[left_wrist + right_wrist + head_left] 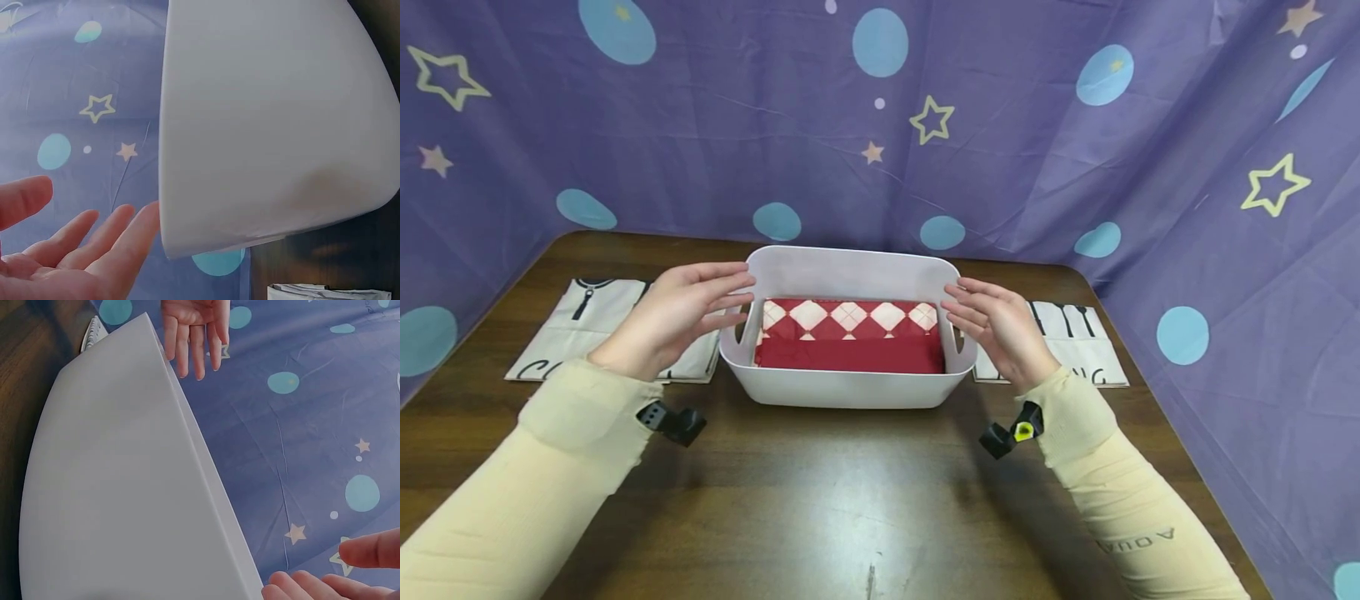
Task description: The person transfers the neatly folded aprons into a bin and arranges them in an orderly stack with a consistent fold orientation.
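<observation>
A white plastic basket with handle holes at its ends stands in the middle of the table. Folded red cloth with a row of white diamonds lies inside it. My left hand is at the basket's left end, fingers extended near the rim; whether they touch it I cannot tell. At the right end my right hand has its fingers extended toward the rim, likewise with contact unclear. Neither palm holds anything. Both wrist views show the basket's outer wall close beside the spread fingers.
Folded white cloths with black print lie on both sides, a left cloth partly behind my left hand and a right cloth past my right hand. Purple patterned curtain hangs behind the brown wooden table.
</observation>
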`<state>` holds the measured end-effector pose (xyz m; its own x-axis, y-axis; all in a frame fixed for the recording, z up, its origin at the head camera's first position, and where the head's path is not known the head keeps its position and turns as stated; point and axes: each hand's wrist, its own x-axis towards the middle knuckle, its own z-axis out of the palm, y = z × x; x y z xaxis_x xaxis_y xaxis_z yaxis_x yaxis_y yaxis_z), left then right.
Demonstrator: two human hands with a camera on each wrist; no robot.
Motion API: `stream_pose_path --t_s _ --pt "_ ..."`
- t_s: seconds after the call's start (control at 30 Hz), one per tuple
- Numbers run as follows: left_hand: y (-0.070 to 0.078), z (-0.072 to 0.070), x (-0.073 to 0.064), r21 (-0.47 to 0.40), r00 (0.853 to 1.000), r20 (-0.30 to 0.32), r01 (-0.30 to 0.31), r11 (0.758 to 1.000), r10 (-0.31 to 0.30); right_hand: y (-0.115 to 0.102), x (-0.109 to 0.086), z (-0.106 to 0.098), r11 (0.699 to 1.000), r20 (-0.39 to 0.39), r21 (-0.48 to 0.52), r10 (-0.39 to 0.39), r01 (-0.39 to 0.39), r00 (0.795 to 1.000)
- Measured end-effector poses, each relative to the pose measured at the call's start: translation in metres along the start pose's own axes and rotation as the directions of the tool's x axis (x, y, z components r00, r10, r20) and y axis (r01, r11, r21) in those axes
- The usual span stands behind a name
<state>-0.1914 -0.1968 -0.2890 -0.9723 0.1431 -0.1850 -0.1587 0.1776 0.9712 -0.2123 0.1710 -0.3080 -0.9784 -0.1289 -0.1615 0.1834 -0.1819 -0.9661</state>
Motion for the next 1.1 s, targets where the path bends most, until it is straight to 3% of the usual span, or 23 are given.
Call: stream_pose_path --t_s 0.73,0.97,1.1 --pt "0.009 0.021 -0.012 -0.124 0.996 -0.03 -0.083 0.989 0.08 -0.009 -0.013 -0.007 0.997 0.023 0.034 -0.072 0.071 0.997" --pt "0.012 0.033 -0.017 -0.201 0.994 -0.019 -0.109 0.974 0.108 -0.011 -0.017 -0.011 0.994 0.025 0.072 -0.082 0.08 0.996" --pt "0.014 0.041 -0.022 -0.175 0.992 -0.02 -0.13 0.976 0.128 -0.011 -0.02 -0.014 0.992 0.026 0.092 -0.092 0.09 0.995"
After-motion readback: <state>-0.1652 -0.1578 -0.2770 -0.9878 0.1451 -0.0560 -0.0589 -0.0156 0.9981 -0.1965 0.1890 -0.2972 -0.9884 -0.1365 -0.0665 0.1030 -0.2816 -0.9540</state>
